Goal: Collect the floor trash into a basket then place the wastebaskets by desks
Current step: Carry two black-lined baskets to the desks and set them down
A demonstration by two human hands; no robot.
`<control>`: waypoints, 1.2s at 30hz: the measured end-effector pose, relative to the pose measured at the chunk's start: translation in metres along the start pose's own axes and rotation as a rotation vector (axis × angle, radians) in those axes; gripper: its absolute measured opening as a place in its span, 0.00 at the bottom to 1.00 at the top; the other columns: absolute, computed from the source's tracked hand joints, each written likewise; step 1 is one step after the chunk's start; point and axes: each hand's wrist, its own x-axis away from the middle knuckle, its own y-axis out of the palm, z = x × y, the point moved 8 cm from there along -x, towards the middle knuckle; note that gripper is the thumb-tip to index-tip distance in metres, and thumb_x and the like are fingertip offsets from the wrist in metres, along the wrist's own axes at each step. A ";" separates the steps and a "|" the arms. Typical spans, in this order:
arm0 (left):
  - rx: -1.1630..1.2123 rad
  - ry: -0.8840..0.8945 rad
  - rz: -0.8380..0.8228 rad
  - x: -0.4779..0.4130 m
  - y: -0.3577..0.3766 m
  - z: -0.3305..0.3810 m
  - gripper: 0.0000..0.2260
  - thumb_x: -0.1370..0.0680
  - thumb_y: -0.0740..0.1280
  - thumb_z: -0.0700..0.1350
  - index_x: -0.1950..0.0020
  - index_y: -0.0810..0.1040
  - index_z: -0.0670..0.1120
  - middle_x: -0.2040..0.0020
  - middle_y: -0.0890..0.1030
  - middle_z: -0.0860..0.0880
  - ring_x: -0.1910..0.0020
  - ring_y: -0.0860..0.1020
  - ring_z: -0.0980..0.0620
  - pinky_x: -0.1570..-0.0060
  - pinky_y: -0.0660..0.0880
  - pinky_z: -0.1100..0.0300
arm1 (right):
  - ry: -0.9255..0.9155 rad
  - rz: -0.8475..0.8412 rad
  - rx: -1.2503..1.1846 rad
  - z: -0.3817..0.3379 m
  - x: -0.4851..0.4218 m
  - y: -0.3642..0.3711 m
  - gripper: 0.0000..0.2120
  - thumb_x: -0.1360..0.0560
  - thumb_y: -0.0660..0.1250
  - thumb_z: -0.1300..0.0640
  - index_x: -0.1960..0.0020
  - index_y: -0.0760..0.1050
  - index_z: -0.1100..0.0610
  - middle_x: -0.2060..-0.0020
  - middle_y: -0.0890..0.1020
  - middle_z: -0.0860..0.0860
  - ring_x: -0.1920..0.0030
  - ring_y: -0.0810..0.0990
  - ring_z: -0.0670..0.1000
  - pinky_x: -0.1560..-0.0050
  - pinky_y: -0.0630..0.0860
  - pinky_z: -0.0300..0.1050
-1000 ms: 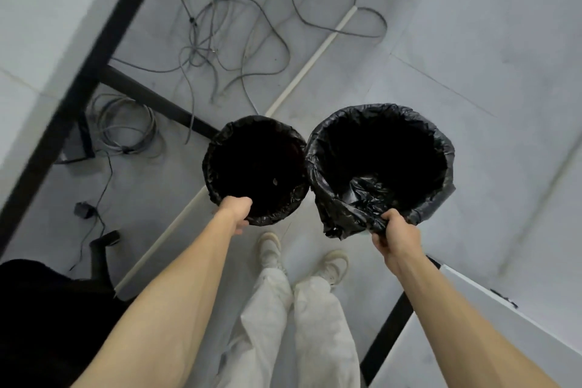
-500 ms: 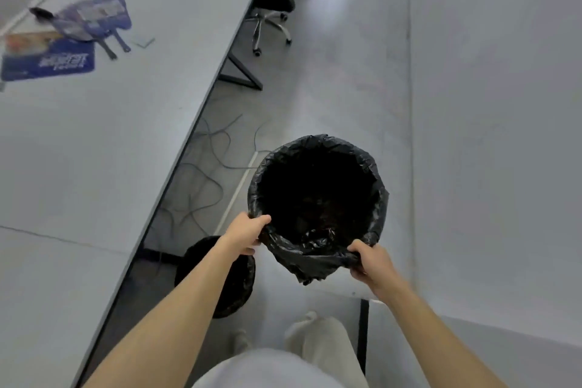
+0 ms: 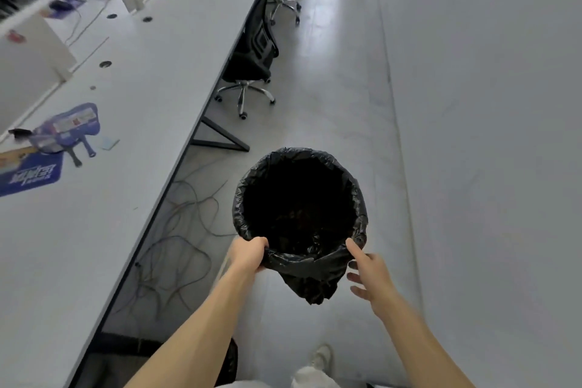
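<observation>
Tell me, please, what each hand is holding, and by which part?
The left hand grips the wastebasket by its near rim, over the black liner. The right hand is open beside the rim and holds nothing.

Surface finishes noted.
Wastebasket (image 3: pixel 300 198) liner: crinkled glossy black plastic. Desk (image 3: pixel 132 110) top: smooth, matt white. Floor (image 3: pixel 333 98): smooth, faint sheen. Near chair (image 3: pixel 252 63) base: shiny metal.
</observation>
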 end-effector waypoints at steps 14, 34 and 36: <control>0.151 -0.044 0.048 -0.104 0.104 0.144 0.08 0.25 0.65 0.37 0.47 0.72 0.38 0.50 0.77 0.39 0.56 0.78 0.42 0.68 0.75 0.55 | 0.019 -0.105 0.047 -0.199 -0.150 0.033 0.02 0.20 0.63 0.63 0.48 0.74 0.61 0.52 0.82 0.57 0.55 0.85 0.59 0.56 0.84 0.52; 0.238 -0.017 -0.153 -0.309 0.256 0.498 0.07 0.24 0.64 0.35 0.47 0.70 0.40 0.50 0.76 0.40 0.52 0.79 0.41 0.65 0.78 0.52 | 0.043 -0.033 -0.498 -0.522 -0.407 0.078 0.27 0.24 0.61 0.75 0.30 0.65 0.55 0.35 0.72 0.61 0.39 0.76 0.67 0.51 0.80 0.69; 0.209 -0.012 -0.165 -0.330 0.275 0.531 0.05 0.24 0.65 0.35 0.50 0.71 0.40 0.50 0.77 0.39 0.52 0.80 0.41 0.66 0.79 0.53 | 0.036 -0.015 -0.502 -0.557 -0.444 0.074 0.30 0.26 0.58 0.77 0.29 0.64 0.55 0.35 0.71 0.61 0.38 0.74 0.68 0.52 0.81 0.67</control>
